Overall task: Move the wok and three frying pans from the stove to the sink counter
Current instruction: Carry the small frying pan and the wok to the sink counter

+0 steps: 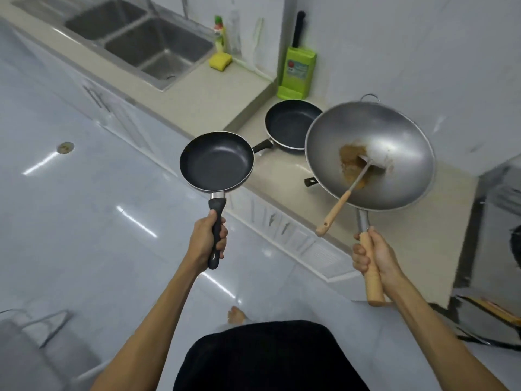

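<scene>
My left hand [208, 241] grips the black handle of a small black frying pan [216, 161], held level in the air over the floor beside the counter edge. My right hand [372, 256] grips the wooden handle of a large steel wok [394, 142], held above the counter. Inside the wok lie brown food residue and a spatula with a wooden handle [335, 211]. A second black frying pan [291, 124] rests on the beige counter [214, 105]. A black handle tip [310, 182] of another pan pokes out from under the wok; that pan is otherwise hidden.
A steel double sink [158, 49] is set in the counter at the upper left. A yellow sponge [220, 62], a dish-soap bottle [220, 35] and a green knife block [296, 71] stand by the wall. White cabinets run below; glossy tiled floor with a drain [65, 147] lies left.
</scene>
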Demonstrator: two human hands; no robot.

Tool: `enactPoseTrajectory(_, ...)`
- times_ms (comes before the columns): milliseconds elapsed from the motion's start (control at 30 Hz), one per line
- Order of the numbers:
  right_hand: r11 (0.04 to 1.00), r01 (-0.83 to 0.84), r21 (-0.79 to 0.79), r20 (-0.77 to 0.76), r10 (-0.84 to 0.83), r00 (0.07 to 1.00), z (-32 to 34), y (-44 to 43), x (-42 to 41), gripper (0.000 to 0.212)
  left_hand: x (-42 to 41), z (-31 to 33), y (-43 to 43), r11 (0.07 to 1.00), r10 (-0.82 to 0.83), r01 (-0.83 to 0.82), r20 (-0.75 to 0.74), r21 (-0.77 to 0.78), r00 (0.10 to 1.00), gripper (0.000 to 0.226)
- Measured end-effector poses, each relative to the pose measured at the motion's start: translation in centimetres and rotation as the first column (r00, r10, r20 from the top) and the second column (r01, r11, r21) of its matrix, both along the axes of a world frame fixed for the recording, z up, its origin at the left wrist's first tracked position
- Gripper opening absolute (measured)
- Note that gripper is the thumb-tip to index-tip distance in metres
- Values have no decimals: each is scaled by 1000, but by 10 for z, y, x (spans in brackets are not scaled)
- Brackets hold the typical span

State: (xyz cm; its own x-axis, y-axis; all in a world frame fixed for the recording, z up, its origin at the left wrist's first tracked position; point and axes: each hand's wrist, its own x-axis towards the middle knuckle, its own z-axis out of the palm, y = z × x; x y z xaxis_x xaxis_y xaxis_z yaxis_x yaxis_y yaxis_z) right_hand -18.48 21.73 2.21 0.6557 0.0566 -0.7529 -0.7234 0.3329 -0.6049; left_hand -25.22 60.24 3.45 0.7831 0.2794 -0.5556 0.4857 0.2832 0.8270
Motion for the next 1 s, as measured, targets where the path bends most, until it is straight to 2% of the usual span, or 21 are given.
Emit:
enactPoseTrajectory(167, 990, -143, -13, -16, 142, 990, 2, 101, 41, 40, -11, -2, 88, 993, 108, -108, -16, 40, 994, 40)
enactPoseTrajectory(367, 960, -278, -43, -10, 277, 961, -4, 202, 103, 41, 22, -11, 177, 973, 228, -228, -1, 27, 974, 40)
enactPoseTrajectory(700, 899, -423, -113, -43, 421, 906, -7, 392, 260, 43, 152, -11, 351, 946, 324, -324, -24, 3, 946, 41)
enactPoseTrajectory(1000, 833, -542, -107, -58, 539, 840, 9, 570, 388, 39, 239, -3, 502, 914, 406, -406, -11, -5, 914, 39)
